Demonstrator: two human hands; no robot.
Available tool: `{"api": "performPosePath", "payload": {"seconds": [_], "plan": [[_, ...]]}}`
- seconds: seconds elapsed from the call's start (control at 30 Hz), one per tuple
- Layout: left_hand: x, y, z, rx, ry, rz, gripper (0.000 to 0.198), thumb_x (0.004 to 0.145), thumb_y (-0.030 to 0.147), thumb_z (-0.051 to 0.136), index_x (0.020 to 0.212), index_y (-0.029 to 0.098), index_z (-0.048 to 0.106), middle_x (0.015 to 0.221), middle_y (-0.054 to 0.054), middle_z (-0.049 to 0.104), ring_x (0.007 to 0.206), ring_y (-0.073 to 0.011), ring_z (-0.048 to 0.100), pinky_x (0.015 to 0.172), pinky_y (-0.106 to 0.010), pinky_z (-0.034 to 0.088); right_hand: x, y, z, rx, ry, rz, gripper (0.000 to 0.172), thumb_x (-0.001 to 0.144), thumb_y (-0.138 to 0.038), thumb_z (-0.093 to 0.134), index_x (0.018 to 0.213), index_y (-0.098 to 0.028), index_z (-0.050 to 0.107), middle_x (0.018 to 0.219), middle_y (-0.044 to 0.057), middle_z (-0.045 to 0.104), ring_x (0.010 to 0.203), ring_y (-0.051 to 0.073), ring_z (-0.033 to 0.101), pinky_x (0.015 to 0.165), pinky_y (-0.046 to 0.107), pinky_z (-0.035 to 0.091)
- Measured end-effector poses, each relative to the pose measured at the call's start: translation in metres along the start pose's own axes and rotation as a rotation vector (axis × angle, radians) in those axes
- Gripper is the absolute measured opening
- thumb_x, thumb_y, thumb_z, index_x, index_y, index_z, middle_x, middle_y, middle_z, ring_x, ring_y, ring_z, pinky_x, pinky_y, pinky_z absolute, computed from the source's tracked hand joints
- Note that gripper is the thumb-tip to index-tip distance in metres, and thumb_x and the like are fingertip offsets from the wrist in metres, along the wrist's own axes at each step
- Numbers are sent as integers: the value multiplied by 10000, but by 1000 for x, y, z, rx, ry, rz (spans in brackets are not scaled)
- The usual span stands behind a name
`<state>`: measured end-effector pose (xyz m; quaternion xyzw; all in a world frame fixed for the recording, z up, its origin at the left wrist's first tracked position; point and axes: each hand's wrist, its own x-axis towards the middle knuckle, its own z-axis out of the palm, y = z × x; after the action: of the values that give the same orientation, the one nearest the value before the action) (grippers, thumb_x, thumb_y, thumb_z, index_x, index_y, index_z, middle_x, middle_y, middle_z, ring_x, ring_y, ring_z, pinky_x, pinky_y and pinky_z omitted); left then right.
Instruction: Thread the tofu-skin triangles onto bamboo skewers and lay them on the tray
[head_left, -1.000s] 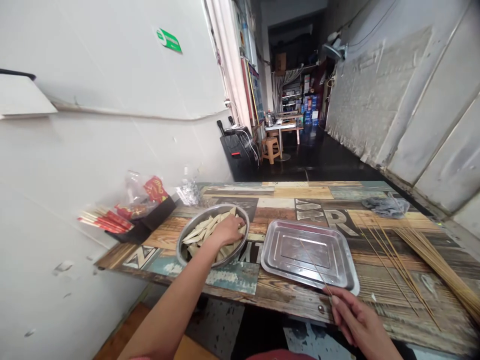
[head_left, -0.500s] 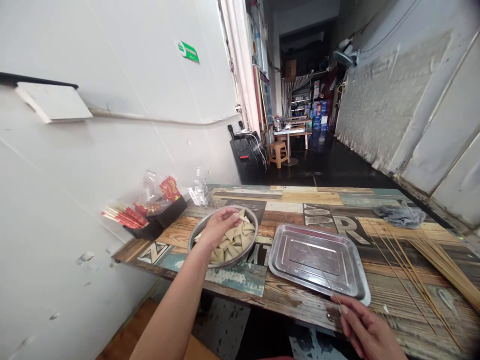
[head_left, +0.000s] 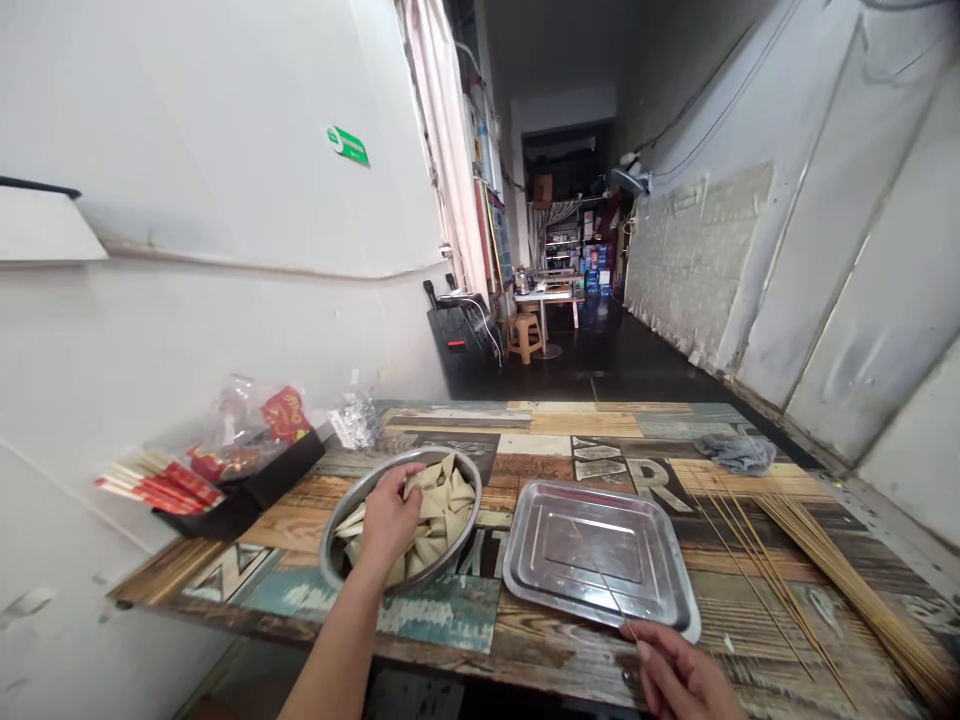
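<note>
On the tbl [head_left: 551,640], at the tray's [head_left: 645,560] 10 o'clock, folded beige pcs [head_left: 439,505] are lying in a metal bowl [head_left: 475,500]; L hand [head_left: 390,515] is resting among them, fingers half-curled, can't tell if gripping. R hand [head_left: 675,675], at tray's 5 o'clock, is pinching one thin skewer [head_left: 603,575]. Skewer bundle [head_left: 847,590] is lying at 3 o'clock, gray cloth [head_left: 739,455] at 2.

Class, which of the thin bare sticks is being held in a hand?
The single stick pinched in the right hand, angled over the metal tray; the loose sticks and the bundle lie on the table farther right, untouched.
</note>
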<state>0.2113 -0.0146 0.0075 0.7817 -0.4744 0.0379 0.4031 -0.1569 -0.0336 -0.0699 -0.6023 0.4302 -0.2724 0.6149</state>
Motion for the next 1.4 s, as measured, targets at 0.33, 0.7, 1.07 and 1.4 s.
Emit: {"api": "performPosePath", "payload": {"seconds": [0.33, 0.7, 1.07, 1.4], "plan": [[-5, 15, 13, -518, -240, -202, 479, 657, 258, 563, 1118, 132, 551, 1107, -100, 595, 1001, -215, 542, 820, -322, 439, 2, -17, 20, -11, 16, -26, 525, 742, -572, 464, 1000, -127, 566, 397, -83, 344, 335, 56, 251, 332, 169, 171], [-28, 92, 75, -1441, -400, -686, 287, 646, 42, 628, 916, 128, 584, 750, -35, 616, 615, -80, 581, 637, -207, 504, -2, -23, 23, 0, 6, -124, 502, 798, -514, 460, 1089, -117, 562, 438, -80, 333, 396, 75, 312, 414, 192, 273], [-38, 108, 95, -1477, -487, -943, 119, 700, 34, 592, 787, 114, 608, 682, -46, 607, 578, -76, 570, 489, -135, 464, -4, -16, 10, -110, 99, -174, 439, 777, -506, 492, 1062, -213, 650, 474, 10, 577, 570, 199, 585, 495, 262, 460], [-43, 107, 97, -1480, -489, -961, 59, 695, 42, 607, 708, 99, 600, 650, -49, 607, 571, -80, 570, 488, -141, 460, -3, -19, 13, -99, 94, -172, 414, 779, -488, 502, 1061, -225, 652, 492, 11, 601, 621, 208, 608, 513, 267, 480]]}}
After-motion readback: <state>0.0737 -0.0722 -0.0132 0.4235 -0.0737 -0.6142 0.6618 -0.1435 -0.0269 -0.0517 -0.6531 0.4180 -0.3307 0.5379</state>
